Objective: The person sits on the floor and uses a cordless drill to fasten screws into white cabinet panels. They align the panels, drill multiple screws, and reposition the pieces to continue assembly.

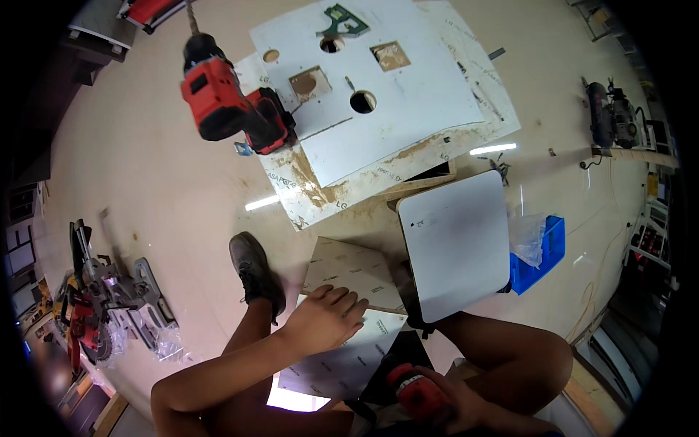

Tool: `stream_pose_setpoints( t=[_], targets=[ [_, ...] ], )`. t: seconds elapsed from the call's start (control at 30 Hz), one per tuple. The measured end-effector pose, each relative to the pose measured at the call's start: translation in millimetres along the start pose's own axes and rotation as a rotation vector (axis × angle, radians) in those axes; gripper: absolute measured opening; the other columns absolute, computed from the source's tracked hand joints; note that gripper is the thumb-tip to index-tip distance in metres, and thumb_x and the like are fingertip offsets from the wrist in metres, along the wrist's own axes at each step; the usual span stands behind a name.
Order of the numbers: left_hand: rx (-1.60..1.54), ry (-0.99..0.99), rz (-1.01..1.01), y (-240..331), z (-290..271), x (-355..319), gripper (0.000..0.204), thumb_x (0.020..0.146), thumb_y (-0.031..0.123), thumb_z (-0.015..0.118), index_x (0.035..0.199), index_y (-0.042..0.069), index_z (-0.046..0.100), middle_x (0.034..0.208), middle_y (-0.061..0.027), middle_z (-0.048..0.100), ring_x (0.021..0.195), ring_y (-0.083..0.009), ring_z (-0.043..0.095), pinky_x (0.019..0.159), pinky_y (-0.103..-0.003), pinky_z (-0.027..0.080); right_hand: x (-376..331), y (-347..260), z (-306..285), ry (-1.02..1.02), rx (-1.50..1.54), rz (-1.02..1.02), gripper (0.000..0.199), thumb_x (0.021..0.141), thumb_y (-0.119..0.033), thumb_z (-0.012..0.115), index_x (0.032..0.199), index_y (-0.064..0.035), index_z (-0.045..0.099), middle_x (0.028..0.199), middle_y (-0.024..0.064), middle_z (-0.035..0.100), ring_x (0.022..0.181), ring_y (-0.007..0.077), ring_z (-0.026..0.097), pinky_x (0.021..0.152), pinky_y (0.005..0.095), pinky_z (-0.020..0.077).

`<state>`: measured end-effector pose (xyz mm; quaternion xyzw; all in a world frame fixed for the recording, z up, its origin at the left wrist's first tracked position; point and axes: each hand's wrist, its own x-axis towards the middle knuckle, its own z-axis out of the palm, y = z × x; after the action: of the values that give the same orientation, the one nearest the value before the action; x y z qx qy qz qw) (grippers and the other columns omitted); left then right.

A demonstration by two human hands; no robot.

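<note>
My left hand (328, 317) is bent over the edge where two panels meet, its fingers closed against the boards. The upper panel (346, 266) has a beige film with small printed marks; the lower panel (338, 368), also printed, stands between my legs. My right hand (448, 397), low in the view, is wrapped round a red and black cordless drill (415, 391). The drill's front end lies in shadow close to the lower panel, so I cannot tell whether it touches.
A second red cordless drill (222, 98) with a long bit stands on a white board (415, 109) with cut-out holes. A green square (342, 22) lies there too. Right of me are a white-topped stool (459, 247) and a blue bin (551, 251). A mitre saw (91, 320) sits left.
</note>
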<state>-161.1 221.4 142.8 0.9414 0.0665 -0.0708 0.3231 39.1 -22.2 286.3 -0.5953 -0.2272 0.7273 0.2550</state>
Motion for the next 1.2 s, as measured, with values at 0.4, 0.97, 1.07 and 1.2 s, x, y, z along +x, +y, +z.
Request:
stream_pose_setpoints(
  t=[0.4,0.97,1.07,1.2],
  targets=[
    [-1.164,-0.39,-1.228,-97.7,-12.6,2.1,0.086,0.093,0.056,0.065,0.152,0.002,0.036,0.117,-0.0204,0.065,0.098,-0.0228,0.066,0.067,-0.038,0.055,6.7,-5.9,-26.5,-0.01,-0.403,0.052,0.11,0.071,-0.036,0.088,0.157,-0.0037,0.028,0.114,0.0231,0.068,0.094,0.0402,0.071,0.081,0.0464,0.0588],
    [-1.514,-0.064,-1.161,-67.5,8.8,-18.7,0.078,0.092,0.009,0.069,0.156,-0.004,0.029,0.089,-0.0083,0.069,0.085,-0.0114,0.062,0.077,-0.025,0.046,-11.3,14.7,-33.9,-0.028,-0.435,0.059,0.082,0.088,-0.028,0.067,0.155,0.003,0.03,0.12,0.0289,0.063,0.095,0.047,0.065,0.083,0.0515,0.0541],
    [-1.507,-0.056,-1.198,-63.2,-1.1,-11.3,0.077,0.091,0.008,0.067,0.157,-0.002,0.029,0.091,-0.0093,0.069,0.085,-0.012,0.062,0.078,-0.026,0.046,-6.4,8.4,-36.3,-0.039,-0.441,0.056,0.081,0.09,-0.028,0.065,0.155,0.003,0.029,0.125,0.0299,0.061,0.097,0.047,0.065,0.083,0.0515,0.0539],
    [-1.565,0.053,-1.163,-62.7,10.6,-20.3,0.075,0.091,0.005,0.064,0.158,0.001,0.029,0.099,-0.0113,0.07,0.091,-0.0133,0.064,0.085,-0.027,0.047,-4.6,6.3,-35.1,-0.078,-0.455,0.08,0.079,0.091,-0.027,0.064,0.156,0.0028,0.029,0.131,0.0307,0.058,0.099,0.0467,0.065,0.085,0.0512,0.054]
  ],
)
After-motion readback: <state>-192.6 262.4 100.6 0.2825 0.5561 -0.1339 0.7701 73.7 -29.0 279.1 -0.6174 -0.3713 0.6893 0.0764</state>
